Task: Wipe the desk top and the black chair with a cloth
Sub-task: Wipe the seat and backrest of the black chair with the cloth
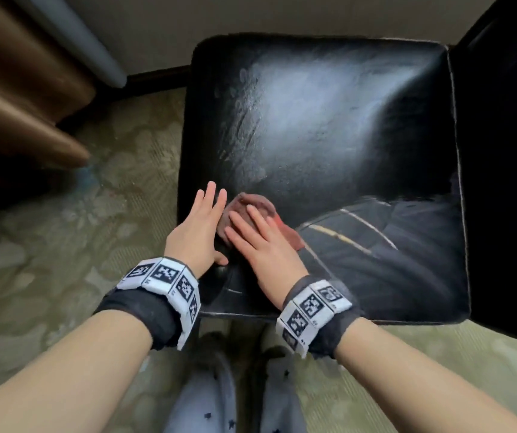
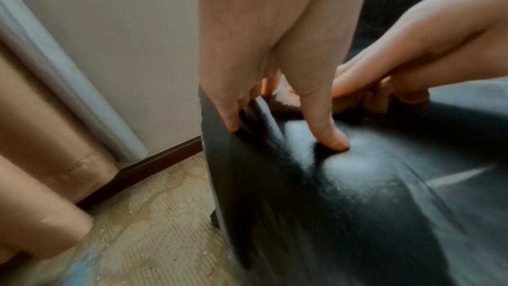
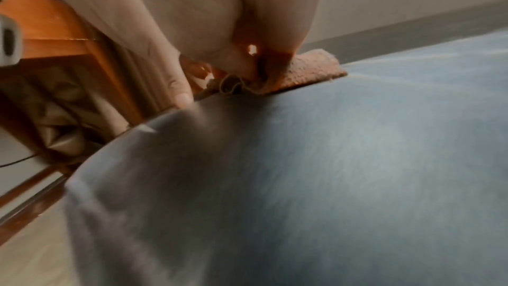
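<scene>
A patterned greenish carpet (image 1: 73,232) is covering the floor, its pale leaf shapes showing on the left of the head view; a bluish smear is lying on it near the curtain's foot; brown curtain folds (image 1: 16,98) are hanging at the upper left, with a grey-white fold (image 1: 73,39) running just beside them down to the floor; a plain beige wall (image 1: 163,26) is standing behind, and a dark skirting board (image 2: 154,160) is running along its base; pale blue trousers (image 1: 207,398) with small dark stars are showing at the bottom edge; in the right wrist view an orange-brown wooden frame (image 3: 55,36) is rising at the left, blurred.
</scene>
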A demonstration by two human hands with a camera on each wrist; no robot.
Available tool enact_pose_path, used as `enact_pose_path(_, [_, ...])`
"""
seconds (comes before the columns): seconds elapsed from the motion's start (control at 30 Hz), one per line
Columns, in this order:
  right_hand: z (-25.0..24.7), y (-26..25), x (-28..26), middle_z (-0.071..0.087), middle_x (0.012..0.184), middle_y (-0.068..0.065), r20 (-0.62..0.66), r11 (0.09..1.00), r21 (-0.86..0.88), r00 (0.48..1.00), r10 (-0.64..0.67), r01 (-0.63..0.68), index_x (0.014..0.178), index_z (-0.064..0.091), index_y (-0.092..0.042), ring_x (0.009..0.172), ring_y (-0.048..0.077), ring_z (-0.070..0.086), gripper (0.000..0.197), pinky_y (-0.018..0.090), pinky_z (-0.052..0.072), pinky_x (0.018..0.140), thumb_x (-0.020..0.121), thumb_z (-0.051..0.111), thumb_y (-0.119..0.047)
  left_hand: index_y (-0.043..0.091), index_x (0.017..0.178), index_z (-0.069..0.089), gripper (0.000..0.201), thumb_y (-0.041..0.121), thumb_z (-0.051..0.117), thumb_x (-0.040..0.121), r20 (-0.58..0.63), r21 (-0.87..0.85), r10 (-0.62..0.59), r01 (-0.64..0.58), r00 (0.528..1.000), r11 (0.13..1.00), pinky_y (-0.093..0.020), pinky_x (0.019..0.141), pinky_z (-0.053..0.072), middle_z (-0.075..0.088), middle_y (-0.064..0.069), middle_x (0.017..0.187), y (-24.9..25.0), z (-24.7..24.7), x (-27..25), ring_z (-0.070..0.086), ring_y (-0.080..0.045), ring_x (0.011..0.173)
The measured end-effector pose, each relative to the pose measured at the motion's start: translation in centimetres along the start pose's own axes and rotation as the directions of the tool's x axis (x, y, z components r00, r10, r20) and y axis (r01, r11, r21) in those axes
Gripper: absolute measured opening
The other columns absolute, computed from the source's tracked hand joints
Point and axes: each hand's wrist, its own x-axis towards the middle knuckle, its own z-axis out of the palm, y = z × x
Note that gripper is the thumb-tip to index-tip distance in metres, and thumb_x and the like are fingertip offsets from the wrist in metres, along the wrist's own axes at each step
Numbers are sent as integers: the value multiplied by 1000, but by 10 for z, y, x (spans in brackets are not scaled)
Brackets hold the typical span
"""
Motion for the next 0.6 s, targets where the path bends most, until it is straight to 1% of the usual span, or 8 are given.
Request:
enact_pose_path(0.07, [-8,10,1,53,131,23,33,999,-33,999,-37,38,120,62,0,125,45,44,52,47,28,110,83,31,-17,20,150,-5,120,23,82,68,17,-73,49,-48,999,996,-26,113,19,-21,3,156,-6,-4,-2,-13,-12,145])
enact_pose_path(0.13, [-26,28,9,48,136,23,-43,993,-115,999,8,-13,125,58,0,130,43,40,60,39,17,113,79,23,-17,20,151,-4,118,21,82,70,43,-116,76,-70,996,991,-25,114,17,-20,5,156,-12,-8,-5,-11,-10,145])
enact_pose_path(0.2, [-48,41,20,32,149,17,-118,968,-164,978,174,-192,138,45,-7,139,38,25,58,38,16,113,83,29,-13,21,151,-3,116,17,81,71,60,-136,84,-76,995,988,-25,112,21,-20,7,156,-17,-9,-8,-9,-9,145])
enact_pose_path(0.27, [-57,40,30,7,158,5,-116,909,-123,916,385,-397,148,24,-19,145,29,3,66,34,9,114,86,40,-1,22,151,-2,115,15,80,71,60,-153,103,-93,993,984,-24,112,21,-19,8,156,-18,-9,-10,-9,-8,145])
enact_pose_path(0.33, [-46,20,31,2,158,5,-104,890,-82,892,439,-448,149,21,-18,145,30,-4,71,38,5,115,84,44,2,21,151,-3,115,12,80,72,64,-163,109,-97,992,982,-23,111,20,-19,8,156,-19,-9,-10,-9,-8,144])
enact_pose_path(0.43, [3,-24,10,31,149,19,-83,977,-21,974,210,-213,137,45,-3,140,42,19,55,50,12,114,84,32,-11,20,151,-2,113,1,77,72,68,-176,121,-108,990,978,-20,112,16,-19,6,156,-25,-8,-9,-9,-8,144])
enact_pose_path(0.5, [31,-44,-16,47,139,20,-42,999,-30,998,40,-41,128,56,-2,132,41,37,52,47,15,114,86,27,-14,21,151,-3,114,-5,74,71,84,-149,150,-136,985,979,-21,113,18,-20,6,156,-33,-5,-9,-9,-7,143])
enact_pose_path(0.6, [35,-37,-34,55,133,14,40,983,-148,994,-101,105,123,61,-7,124,37,49,43,38,13,112,95,30,-17,26,150,-6,111,-10,66,74,85,-75,153,-147,985,986,-18,99,32,-23,10,155,-37,0,-18,-9,-6,143])
